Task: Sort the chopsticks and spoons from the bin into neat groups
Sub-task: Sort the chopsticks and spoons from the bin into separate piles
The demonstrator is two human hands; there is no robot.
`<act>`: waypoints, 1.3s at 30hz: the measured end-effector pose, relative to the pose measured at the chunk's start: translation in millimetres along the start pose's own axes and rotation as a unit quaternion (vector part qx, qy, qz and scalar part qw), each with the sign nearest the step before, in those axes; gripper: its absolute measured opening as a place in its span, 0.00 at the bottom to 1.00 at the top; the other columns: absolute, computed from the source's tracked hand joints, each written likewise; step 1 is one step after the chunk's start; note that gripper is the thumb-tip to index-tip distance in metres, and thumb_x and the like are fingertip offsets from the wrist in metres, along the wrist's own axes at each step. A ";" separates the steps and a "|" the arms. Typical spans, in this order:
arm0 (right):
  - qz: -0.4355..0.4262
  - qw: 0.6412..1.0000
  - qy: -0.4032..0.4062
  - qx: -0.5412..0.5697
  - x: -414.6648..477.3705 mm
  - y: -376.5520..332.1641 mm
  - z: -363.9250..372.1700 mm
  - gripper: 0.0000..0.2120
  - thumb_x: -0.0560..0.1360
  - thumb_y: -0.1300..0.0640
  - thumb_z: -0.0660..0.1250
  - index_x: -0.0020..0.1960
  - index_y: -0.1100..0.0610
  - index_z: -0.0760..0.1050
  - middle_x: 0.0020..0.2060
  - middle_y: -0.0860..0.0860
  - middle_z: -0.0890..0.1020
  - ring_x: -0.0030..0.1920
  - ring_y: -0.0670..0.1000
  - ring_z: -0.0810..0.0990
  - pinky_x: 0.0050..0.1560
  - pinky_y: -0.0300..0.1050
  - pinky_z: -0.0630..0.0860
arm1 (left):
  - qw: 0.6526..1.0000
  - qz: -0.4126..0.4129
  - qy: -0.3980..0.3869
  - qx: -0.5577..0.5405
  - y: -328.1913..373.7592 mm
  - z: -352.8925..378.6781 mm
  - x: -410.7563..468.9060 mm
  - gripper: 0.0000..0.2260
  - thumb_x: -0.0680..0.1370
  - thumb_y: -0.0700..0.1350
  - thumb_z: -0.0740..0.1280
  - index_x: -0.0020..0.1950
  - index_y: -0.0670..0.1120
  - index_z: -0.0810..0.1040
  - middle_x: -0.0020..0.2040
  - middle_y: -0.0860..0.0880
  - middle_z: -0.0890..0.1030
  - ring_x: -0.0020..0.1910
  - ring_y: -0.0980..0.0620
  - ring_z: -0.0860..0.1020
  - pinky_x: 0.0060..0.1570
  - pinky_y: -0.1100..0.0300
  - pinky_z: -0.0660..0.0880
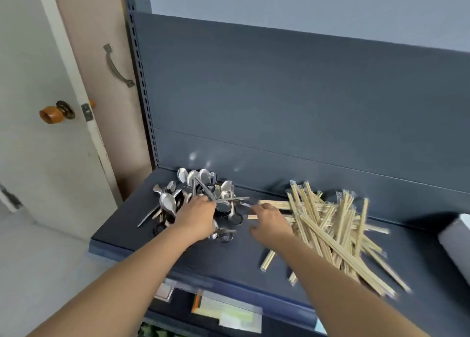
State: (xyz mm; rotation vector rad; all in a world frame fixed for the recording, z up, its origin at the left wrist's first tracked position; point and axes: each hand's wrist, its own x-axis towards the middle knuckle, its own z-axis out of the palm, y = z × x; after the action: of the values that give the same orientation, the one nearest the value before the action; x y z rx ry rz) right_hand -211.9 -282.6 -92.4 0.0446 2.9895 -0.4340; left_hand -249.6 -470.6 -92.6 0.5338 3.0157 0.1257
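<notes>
My left hand (197, 215) clutched spoons (201, 196); right hand (269, 222), loosely open, held nothing I could tell beside chopsticks (330, 224). Next: tidying piles.

The single head-worn wide-angle view looks forward and steeply down, close over a dark blue shelf (254, 257) filling the lower centre and right, a door (38, 145) at left.
</notes>
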 end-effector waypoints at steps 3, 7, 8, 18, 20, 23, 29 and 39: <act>0.029 0.999 0.011 -0.017 -28.8 28.9 -13.4 0.25 0.74 0.54 0.66 0.70 0.53 0.67 0.67 0.53 0.69 0.67 0.56 0.68 0.65 0.49 0.70 | 0.999 0.038 0.007 0.022 33.2 -1.1 -0.2 0.16 0.76 0.40 0.63 0.64 0.45 0.73 0.64 0.47 0.72 0.66 0.47 0.69 0.61 0.51 0.70; 0.072 0.996 0.046 -0.028 -68.1 74.1 -34.1 0.23 0.76 0.51 0.65 0.70 0.53 0.67 0.65 0.53 0.72 0.65 0.56 0.71 0.63 0.50 0.71 | 0.994 0.096 0.017 0.042 89.2 -3.6 2.7 0.14 0.76 0.41 0.64 0.62 0.46 0.74 0.60 0.48 0.74 0.63 0.47 0.71 0.57 0.53 0.71; 0.084 0.994 0.055 -0.033 -77.9 86.7 -39.1 0.23 0.76 0.50 0.65 0.70 0.53 0.68 0.64 0.53 0.72 0.64 0.56 0.72 0.62 0.50 0.72 | 0.993 0.109 0.022 0.048 105.8 -5.0 3.8 0.14 0.77 0.41 0.65 0.62 0.47 0.73 0.60 0.48 0.74 0.63 0.47 0.71 0.58 0.53 0.71; 0.181 0.976 0.116 -0.042 -176.8 238.7 -87.6 0.20 0.75 0.51 0.65 0.66 0.53 0.72 0.62 0.53 0.73 0.64 0.56 0.71 0.60 0.47 0.70 | 0.975 0.214 0.052 0.032 297.5 -6.6 -1.6 0.19 0.75 0.36 0.63 0.66 0.48 0.73 0.62 0.48 0.74 0.63 0.46 0.72 0.59 0.50 0.74; 0.193 0.973 0.121 -0.043 -196.1 271.8 -98.3 0.19 0.75 0.52 0.66 0.65 0.54 0.72 0.61 0.54 0.73 0.64 0.56 0.70 0.61 0.48 0.70 | 0.969 0.237 0.062 0.030 337.9 -3.9 -1.8 0.19 0.75 0.37 0.63 0.66 0.48 0.73 0.62 0.48 0.74 0.63 0.47 0.71 0.59 0.52 0.73; 0.204 0.970 0.127 -0.045 -221.0 315.7 -112.7 0.19 0.75 0.50 0.66 0.64 0.53 0.72 0.61 0.53 0.73 0.63 0.57 0.72 0.61 0.48 0.71 | 0.964 0.257 0.064 0.021 391.6 -0.2 -2.0 0.16 0.77 0.41 0.63 0.65 0.49 0.73 0.60 0.49 0.74 0.64 0.48 0.71 0.58 0.52 0.73; 0.253 0.957 0.134 -0.041 -263.9 398.5 -134.3 0.19 0.75 0.51 0.66 0.65 0.52 0.73 0.63 0.53 0.73 0.63 0.57 0.73 0.59 0.48 0.71 | 0.949 0.306 0.079 0.010 496.8 6.1 -7.5 0.14 0.79 0.44 0.62 0.65 0.48 0.74 0.61 0.48 0.74 0.63 0.47 0.70 0.56 0.53 0.70; 0.315 0.945 0.088 -0.007 -261.8 500.0 -134.4 0.14 0.75 0.51 0.64 0.59 0.52 0.75 0.56 0.51 0.77 0.57 0.55 0.75 0.51 0.46 0.73 | 0.936 0.347 -0.017 0.048 616.5 22.0 27.5 0.08 0.78 0.38 0.60 0.52 0.43 0.78 0.53 0.44 0.78 0.48 0.46 0.74 0.44 0.55 0.71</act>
State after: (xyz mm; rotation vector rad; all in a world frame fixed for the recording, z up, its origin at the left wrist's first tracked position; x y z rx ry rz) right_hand 55.6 231.8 -73.0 1.0488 2.9088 -0.3367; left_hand -64.4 117.5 -58.3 1.5633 2.6561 0.0039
